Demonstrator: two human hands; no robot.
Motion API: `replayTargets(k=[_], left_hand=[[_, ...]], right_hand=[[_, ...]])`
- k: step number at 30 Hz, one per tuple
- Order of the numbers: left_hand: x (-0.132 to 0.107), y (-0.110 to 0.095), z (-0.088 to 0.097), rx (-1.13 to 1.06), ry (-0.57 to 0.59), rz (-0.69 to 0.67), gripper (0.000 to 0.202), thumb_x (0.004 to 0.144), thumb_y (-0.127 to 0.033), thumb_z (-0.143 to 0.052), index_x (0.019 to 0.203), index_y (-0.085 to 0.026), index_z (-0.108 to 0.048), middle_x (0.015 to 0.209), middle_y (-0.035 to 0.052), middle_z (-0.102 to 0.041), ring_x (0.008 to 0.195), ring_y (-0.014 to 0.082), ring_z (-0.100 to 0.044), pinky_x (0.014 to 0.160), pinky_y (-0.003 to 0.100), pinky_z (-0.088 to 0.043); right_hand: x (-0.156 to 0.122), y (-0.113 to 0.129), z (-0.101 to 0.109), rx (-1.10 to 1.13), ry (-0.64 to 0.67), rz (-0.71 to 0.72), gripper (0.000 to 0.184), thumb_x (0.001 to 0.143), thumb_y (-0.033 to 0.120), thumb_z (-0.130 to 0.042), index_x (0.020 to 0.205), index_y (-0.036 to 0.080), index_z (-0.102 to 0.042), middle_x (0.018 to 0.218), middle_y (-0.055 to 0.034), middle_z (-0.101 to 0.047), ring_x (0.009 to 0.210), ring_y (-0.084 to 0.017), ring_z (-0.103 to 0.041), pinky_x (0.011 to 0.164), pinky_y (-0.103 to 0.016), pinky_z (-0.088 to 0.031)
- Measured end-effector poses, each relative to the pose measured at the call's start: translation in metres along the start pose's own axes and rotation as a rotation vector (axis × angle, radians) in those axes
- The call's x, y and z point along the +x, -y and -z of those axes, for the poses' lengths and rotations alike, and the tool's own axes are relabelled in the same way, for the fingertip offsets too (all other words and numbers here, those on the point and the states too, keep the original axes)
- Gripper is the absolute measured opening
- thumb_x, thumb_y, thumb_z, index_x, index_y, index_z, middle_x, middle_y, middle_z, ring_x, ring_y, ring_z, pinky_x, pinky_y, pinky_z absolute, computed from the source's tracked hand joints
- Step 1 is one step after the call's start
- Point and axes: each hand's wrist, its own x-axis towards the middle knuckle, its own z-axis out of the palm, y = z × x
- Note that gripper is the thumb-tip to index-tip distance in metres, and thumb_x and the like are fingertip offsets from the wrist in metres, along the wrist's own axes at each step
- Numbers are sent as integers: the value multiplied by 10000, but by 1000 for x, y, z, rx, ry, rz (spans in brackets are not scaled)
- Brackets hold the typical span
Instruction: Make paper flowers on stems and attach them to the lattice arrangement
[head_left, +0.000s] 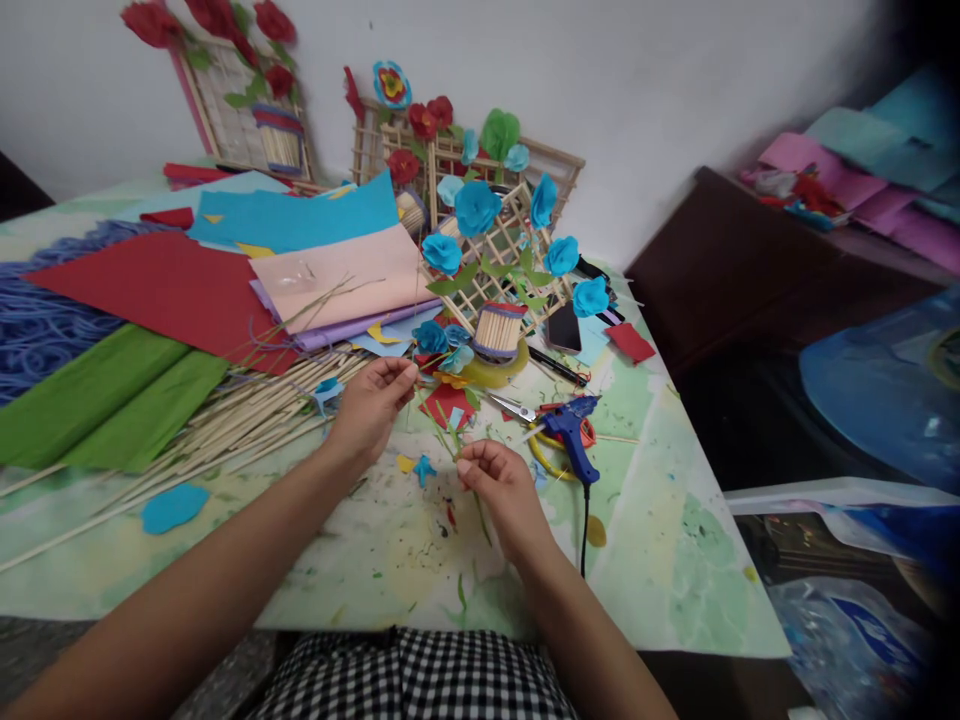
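My right hand is pinched shut on a thin green stem, which runs slantwise up from its fingertips and shows again below them. Up and to the left, my left hand is closed too, thumb against fingers. A very thin strand seems to pass through its fingertips; it is too fine to name surely. Below and between the hands lie a small blue paper star shape and a yellow scrap. Just beyond them is a red paper piece.
Right of my hands lie a blue glue gun with its cord and scissors. Behind stands a stick lattice with blue paper flowers. Bamboo sticks, coloured paper and purple yarn cover the left side.
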Motion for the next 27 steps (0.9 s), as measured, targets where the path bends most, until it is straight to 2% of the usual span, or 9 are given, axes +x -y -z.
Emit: replayTargets(k=[4, 6, 9, 11, 13, 16, 19, 22, 27], left_hand=[[5, -7, 3, -65, -41, -18, 182, 639, -218, -769, 743, -149, -638, 661, -30, -600, 574, 47, -510, 574, 163, -414], [6, -10, 5, -89, -36, -11, 167, 652, -208, -763, 743, -149, -637, 663, -28, -603, 566, 44, -505, 566, 157, -418], [5, -9, 4, -114, -3, 19, 147, 670, -198, -751, 745, -152, -633, 673, -24, -601, 558, 44, -509, 540, 151, -418], [1, -8, 2, -126, 27, 47, 152, 670, -192, -753, 750, -151, -631, 680, -21, -602, 569, 47, -524, 536, 148, -421], [-4, -5, -2, -133, 76, 97, 157, 665, -184, -758, 747, -147, -629, 674, -20, -604, 567, 48, -529, 538, 149, -426], [-14, 1, -8, -121, 165, 188, 150, 671, -181, -761, 733, -142, -631, 664, -13, -613, 553, 49, -526, 543, 156, -431], [-23, 7, -12, -100, 213, 239, 154, 674, -195, -770, 741, -144, -641, 671, -10, -620, 583, 59, -543, 575, 168, -439], [-29, 11, -13, -64, 247, 264, 151, 687, -222, -770, 748, -151, -651, 695, -11, -622, 619, 62, -551, 596, 167, -438], [-34, 12, -14, -15, 303, 276, 138, 695, -244, -765, 739, -159, -665, 694, -18, -619, 617, 64, -552, 590, 171, -432]], right_hand=[[-6, 8, 6, -55, -5, 33, 116, 700, 289, -628, 761, 198, -592, 671, 26, -559, 572, -111, -490, 575, -249, -415], [-3, 11, 12, -177, -33, 84, 109, 735, 295, -594, 770, 193, -591, 675, 13, -568, 585, -126, -501, 598, -271, -430], [5, 16, 21, -594, -116, 243, 141, 793, 272, -550, 843, 176, -641, 751, -45, -618, 718, -188, -548, 728, -353, -451], [11, 20, 23, -889, -178, 380, 218, 812, 261, -560, 975, 172, -675, 946, -109, -637, 931, -256, -541, 865, -430, -416], [16, 24, 21, -1028, -219, 486, 300, 823, 278, -583, 1096, 189, -668, 1119, -142, -590, 1086, -295, -480, 949, -470, -366], [26, 25, 14, -920, -232, 562, 298, 841, 317, -597, 1112, 218, -669, 1102, -117, -597, 1056, -259, -512, 944, -425, -392], [36, 22, 6, -638, -235, 581, 154, 833, 292, -615, 927, 216, -711, 931, -63, -659, 918, -202, -581, 874, -348, -441], [42, 16, 1, -415, -237, 539, 102, 804, 250, -629, 751, 196, -696, 802, -33, -670, 809, -173, -601, 806, -309, -454], [41, 9, 0, -227, -214, 388, 137, 786, 301, -613, 713, 187, -634, 697, 5, -605, 695, -148, -546, 712, -283, -439]])
